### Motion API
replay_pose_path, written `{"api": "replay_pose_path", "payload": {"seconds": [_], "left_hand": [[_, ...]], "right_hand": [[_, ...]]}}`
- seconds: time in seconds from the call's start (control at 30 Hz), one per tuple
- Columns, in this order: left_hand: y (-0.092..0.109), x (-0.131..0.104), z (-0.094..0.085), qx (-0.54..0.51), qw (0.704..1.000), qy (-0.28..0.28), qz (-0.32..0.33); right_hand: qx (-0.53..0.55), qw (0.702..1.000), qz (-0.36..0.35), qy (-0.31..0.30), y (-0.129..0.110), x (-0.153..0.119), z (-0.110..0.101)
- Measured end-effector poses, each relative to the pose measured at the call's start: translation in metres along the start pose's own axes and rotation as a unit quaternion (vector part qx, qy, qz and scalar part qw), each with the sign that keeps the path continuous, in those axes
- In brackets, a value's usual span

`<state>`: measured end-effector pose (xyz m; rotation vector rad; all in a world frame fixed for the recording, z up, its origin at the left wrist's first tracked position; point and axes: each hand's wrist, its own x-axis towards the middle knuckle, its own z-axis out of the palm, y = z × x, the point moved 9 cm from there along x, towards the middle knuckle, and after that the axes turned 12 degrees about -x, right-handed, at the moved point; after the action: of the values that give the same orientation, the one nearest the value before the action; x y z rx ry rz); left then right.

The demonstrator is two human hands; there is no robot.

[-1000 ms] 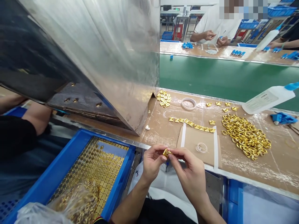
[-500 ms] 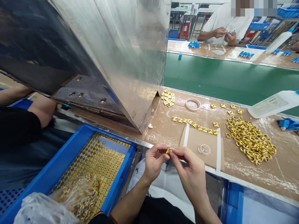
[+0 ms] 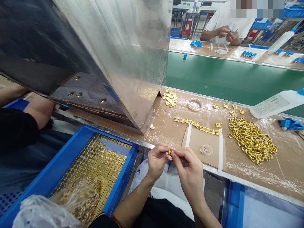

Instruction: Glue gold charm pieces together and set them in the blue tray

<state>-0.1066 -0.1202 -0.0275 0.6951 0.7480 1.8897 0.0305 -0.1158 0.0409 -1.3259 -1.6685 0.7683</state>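
Note:
Over my lap, just off the table's front edge, my left hand pinches a small shiny gold metal piece. The fingertips of my right hand close on the same piece from the other side. Fingers cover much of it, so its exact shape is unclear. Beyond my hands, a row of small gold square pieces runs along the far side of a taped cardboard sheet. A pile of gold rings lies to the right. Clear thin rings rest on the cardboard.
A large metal hood stands at left. Below it, a blue tray holds rows of gold pieces and a plastic bag. A white bottle lies at right. Across the green belt a person works with both hands.
My two hands stay together on the gold piece, with a slight shift of the right fingers. The whole view has moved a little; the table things lie as before.

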Motion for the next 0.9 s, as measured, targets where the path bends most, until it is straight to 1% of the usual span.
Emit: {"api": "replay_pose_path", "payload": {"seconds": [0.13, 0.3, 0.43, 0.6, 0.77, 0.83, 0.9], "left_hand": [[0.002, 0.0, -0.004, -0.033, 0.999, 0.015, 0.002], [0.005, 0.001, -0.006, -0.047, 0.999, 0.02, -0.002], [0.006, -0.001, -0.007, -0.067, 0.997, 0.035, -0.01], [-0.007, -0.006, -0.011, -0.101, 0.99, 0.068, -0.07], [-0.022, -0.007, -0.008, -0.16, 0.977, 0.04, -0.135], [-0.027, -0.007, -0.007, -0.168, 0.971, 0.028, -0.167], [-0.03, -0.006, -0.003, -0.173, 0.966, 0.005, -0.194]], "right_hand": [[0.009, 1.0, -0.018, 0.002, -0.005, -0.001, 0.001], [0.029, 0.998, -0.032, -0.044, -0.004, 0.002, 0.005], [0.056, 0.996, -0.012, -0.068, 0.001, 0.003, 0.008], [0.096, 0.991, 0.033, -0.09, 0.009, 0.001, 0.014], [0.093, 0.991, 0.028, -0.088, 0.008, 0.001, 0.011], [0.086, 0.992, 0.024, -0.09, 0.008, 0.002, 0.01], [0.082, 0.992, 0.026, -0.093, 0.009, 0.002, 0.011]]}}
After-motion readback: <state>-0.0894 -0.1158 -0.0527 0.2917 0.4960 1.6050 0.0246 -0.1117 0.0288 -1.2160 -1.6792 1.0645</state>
